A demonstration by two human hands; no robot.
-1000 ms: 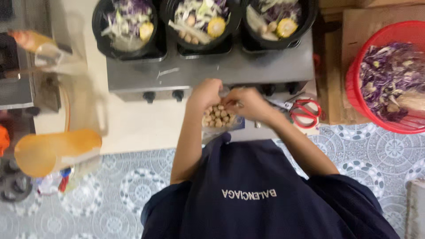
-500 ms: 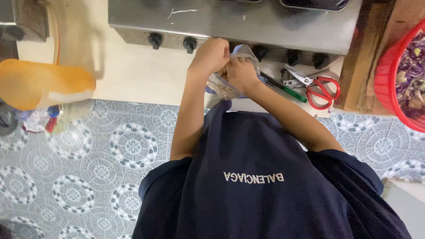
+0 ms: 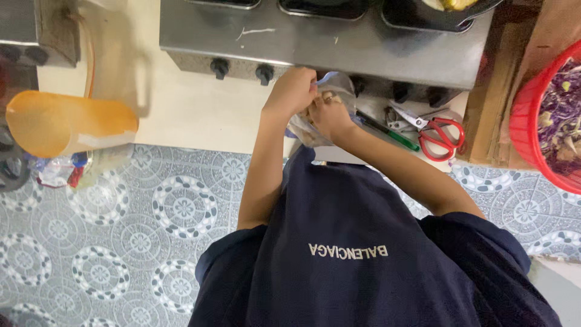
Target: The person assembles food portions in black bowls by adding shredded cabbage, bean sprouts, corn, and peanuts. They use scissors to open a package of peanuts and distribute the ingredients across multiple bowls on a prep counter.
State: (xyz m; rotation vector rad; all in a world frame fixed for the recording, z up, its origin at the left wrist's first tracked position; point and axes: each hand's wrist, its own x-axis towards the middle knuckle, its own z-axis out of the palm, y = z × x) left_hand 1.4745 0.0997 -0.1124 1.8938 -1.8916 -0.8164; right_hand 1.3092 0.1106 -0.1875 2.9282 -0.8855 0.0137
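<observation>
Cream worktop [image 3: 200, 115] over patterned floor tiles. Both hands, left hand [image 3: 295, 91] and right hand [image 3: 327, 114], are clenched on a clear thin plastic bag [image 3: 336, 85] between them. It looks light, floppy and slippery, so pinch it at the neck. Red-handled scissors [image 3: 439, 132] lie right of them.

red-handled scissors [image 3: 439, 134], red basket [image 3: 525, 130] of purple cabbage [image 3: 560, 124], orange jug [image 3: 63, 123], blue-patterned floor tiles [image 3: 121, 224]
</observation>
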